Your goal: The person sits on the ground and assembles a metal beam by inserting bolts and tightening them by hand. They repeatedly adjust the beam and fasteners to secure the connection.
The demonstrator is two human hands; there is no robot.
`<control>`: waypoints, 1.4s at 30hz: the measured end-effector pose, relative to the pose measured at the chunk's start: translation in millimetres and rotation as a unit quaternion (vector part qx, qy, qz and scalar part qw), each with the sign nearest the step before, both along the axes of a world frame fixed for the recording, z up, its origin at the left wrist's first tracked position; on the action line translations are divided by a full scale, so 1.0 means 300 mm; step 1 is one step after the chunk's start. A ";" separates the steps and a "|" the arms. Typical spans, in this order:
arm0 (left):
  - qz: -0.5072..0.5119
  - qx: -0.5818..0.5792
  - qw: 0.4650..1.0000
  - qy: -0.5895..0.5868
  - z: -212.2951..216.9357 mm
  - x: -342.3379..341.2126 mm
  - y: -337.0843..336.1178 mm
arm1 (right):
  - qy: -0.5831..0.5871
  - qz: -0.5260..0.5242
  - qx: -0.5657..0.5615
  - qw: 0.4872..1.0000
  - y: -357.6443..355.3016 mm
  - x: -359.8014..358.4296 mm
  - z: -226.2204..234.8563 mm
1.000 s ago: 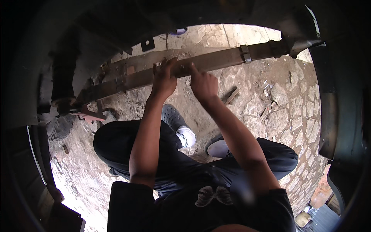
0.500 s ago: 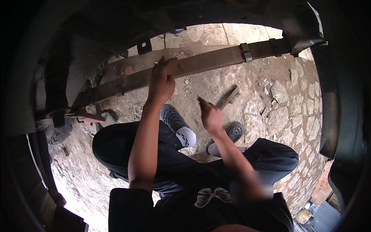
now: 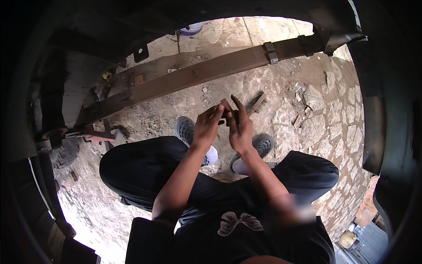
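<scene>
Hands meet below leaf spring [image 3: 211, 72]: left hand [image 3: 209, 125], right hand [image 3: 239, 127] fingers pinch small dark piece [image 3: 225, 115]

We see a rusty, matt metal leaf spring [image 3: 206, 72] with metal clamps, rough cracked stone ground [image 3: 316, 119], matt black cloth trousers [image 3: 145, 169], and rubbery grey shoes [image 3: 184, 130] with perforated tops.
</scene>
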State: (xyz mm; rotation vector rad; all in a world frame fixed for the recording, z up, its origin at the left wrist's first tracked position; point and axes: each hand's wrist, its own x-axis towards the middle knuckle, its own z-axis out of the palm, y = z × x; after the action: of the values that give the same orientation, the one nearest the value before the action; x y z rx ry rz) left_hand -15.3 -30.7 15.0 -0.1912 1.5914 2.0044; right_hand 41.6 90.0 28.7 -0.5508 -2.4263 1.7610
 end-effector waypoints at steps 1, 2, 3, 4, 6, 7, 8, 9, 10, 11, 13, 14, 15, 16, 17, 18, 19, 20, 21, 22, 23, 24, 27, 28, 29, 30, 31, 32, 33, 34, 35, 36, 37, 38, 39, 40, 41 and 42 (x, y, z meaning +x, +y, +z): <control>-0.008 -0.003 1.000 0.006 -0.006 -0.002 0.007 | 0.049 -0.015 0.000 0.999 -0.017 -0.004 -0.025; -0.017 -0.006 1.000 0.013 -0.022 -0.002 0.015 | 0.050 -0.017 0.007 0.999 -0.025 0.001 -0.037; -0.025 -0.009 0.999 0.019 -0.037 -0.003 0.022 | 0.052 -0.019 0.014 0.998 -0.033 0.011 -0.044; -0.024 -0.009 1.000 0.015 -0.048 0.000 0.018 | 0.053 -0.020 0.020 0.998 -0.041 0.018 -0.042; -0.021 -0.008 1.000 0.006 -0.067 0.009 0.004 | 0.020 -0.023 -0.022 0.999 -0.046 0.026 -0.024; -0.020 0.005 1.000 -0.015 -0.061 0.011 0.007 | 0.017 -0.028 -0.053 0.998 -0.046 0.036 -0.025; -0.024 -0.006 1.000 0.004 -0.055 0.010 0.012 | 0.015 -0.032 -0.084 0.996 -0.045 0.043 -0.027; -0.027 -0.016 0.999 0.023 -0.049 0.004 0.018 | 0.045 -0.043 -0.036 0.997 -0.046 0.043 -0.030; -0.030 -0.025 0.998 0.042 -0.041 -0.002 0.027 | 0.075 -0.053 0.013 0.996 -0.046 0.038 -0.034; -0.033 -0.014 0.999 0.010 -0.044 -0.005 0.028 | 0.105 -0.063 0.062 0.991 -0.043 0.034 -0.037; -0.040 0.009 0.998 -0.053 -0.044 -0.015 0.026 | 0.093 -0.024 0.147 0.985 -0.027 0.030 -0.040; -0.031 0.013 0.998 -0.059 -0.040 -0.020 0.030 | 0.087 -0.005 0.188 0.978 -0.020 0.023 -0.036; -0.021 0.018 0.997 -0.066 -0.035 -0.025 0.034 | 0.121 -0.007 0.196 0.973 -0.014 0.010 -0.029; -0.011 0.021 0.997 -0.072 -0.026 -0.037 0.032 | 0.124 -0.004 0.188 0.974 -0.008 -0.009 -0.027; 0.007 0.003 0.998 -0.062 -0.019 -0.055 0.036 | 0.126 -0.001 0.180 0.976 0.004 -0.027 -0.025; 0.025 -0.016 0.998 -0.053 -0.011 -0.078 0.043 | 0.129 0.002 0.171 0.977 0.015 -0.050 -0.024; 0.043 -0.035 0.998 -0.044 0.002 -0.102 0.047 | 0.163 -0.024 0.226 0.960 0.025 -0.084 -0.021; 0.061 -0.012 0.998 -0.022 0.023 -0.126 0.032 | 0.187 -0.038 0.210 0.959 0.039 -0.119 0.002; 0.080 -0.024 0.997 0.005 0.004 -0.157 0.008 | 0.149 -0.038 0.187 0.970 0.045 -0.148 0.036; 0.095 -0.030 0.995 0.030 -0.014 -0.184 -0.007 | 0.110 -0.042 0.169 0.979 0.058 -0.178 0.068; 0.116 -0.046 0.991 0.047 -0.001 -0.195 -0.025 | 0.117 -0.020 0.197 0.973 0.077 -0.217 0.065; 0.119 -0.076 0.989 0.044 -0.019 -0.214 -0.049 | 0.124 0.001 0.225 0.967 0.099 -0.262 0.059; 0.128 -0.056 0.989 0.047 -0.032 -0.221 -0.077 | 0.079 0.045 0.317 0.944 0.111 -0.364 0.042; 0.130 -0.058 0.989 0.045 -0.035 -0.218 -0.080 | 0.053 0.058 0.348 0.934 0.103 -0.386 0.034; 0.131 -0.060 0.989 0.043 -0.037 -0.216 -0.082 | 0.017 0.093 0.379 0.920 0.102 -0.399 0.001; 0.123 -0.062 0.990 0.038 -0.039 -0.214 -0.080 | 0.011 0.097 0.395 0.914 0.101 -0.394 -0.017; 0.116 -0.067 0.990 0.032 -0.038 -0.211 -0.082 | 0.006 0.103 0.408 0.907 0.092 -0.383 -0.031; 0.109 -0.071 0.991 0.027 -0.038 -0.207 -0.081 | 0.001 0.109 0.421 0.900 0.084 -0.372 -0.043; 0.113 -0.060 0.991 0.031 -0.040 -0.201 -0.077 | 0.004 0.113 0.426 0.898 0.076 -0.359 -0.054; 0.104 -0.072 0.992 0.021 -0.034 -0.201 -0.077 | 0.009 0.115 0.433 0.894 0.075 -0.349 -0.053; 0.094 -0.084 0.992 0.010 -0.026 -0.200 -0.078 | 0.013 0.117 0.440 0.890 0.076 -0.348 -0.050; 0.085 -0.096 0.992 0.000 -0.021 -0.202 -0.077 | 0.007 0.125 0.448 0.885 0.079 -0.369 -0.045; 0.078 -0.094 0.993 0.004 -0.025 -0.205 -0.073 | 0.000 0.134 0.458 0.879 0.083 -0.402 -0.029; 0.074 -0.106 0.991 0.026 -0.021 -0.206 -0.066 | -0.012 0.143 0.465 0.874 0.083 -0.424 -0.019; 0.070 -0.117 0.989 0.047 -0.013 -0.215 -0.058 | -0.016 0.143 0.468 0.872 0.084 -0.463 -0.012; 0.067 -0.131 0.986 0.072 -0.004 -0.229 -0.062 | -0.018 0.141 0.470 0.871 0.075 -0.526 -0.001; 0.077 -0.115 0.987 0.085 -0.007 -0.226 -0.063 | -0.019 0.140 0.472 0.870 0.068 -0.555 0.004; 0.087 -0.117 0.987 0.074 -0.014 -0.219 -0.072 | -0.020 0.135 0.474 0.870 0.056 -0.523 0.005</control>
State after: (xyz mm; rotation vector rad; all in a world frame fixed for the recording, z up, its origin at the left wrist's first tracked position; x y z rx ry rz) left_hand -81.0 -52.2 10.8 -0.2851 1.9668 1.9941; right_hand -115.4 106.8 30.1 -0.1208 -3.0489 0.3930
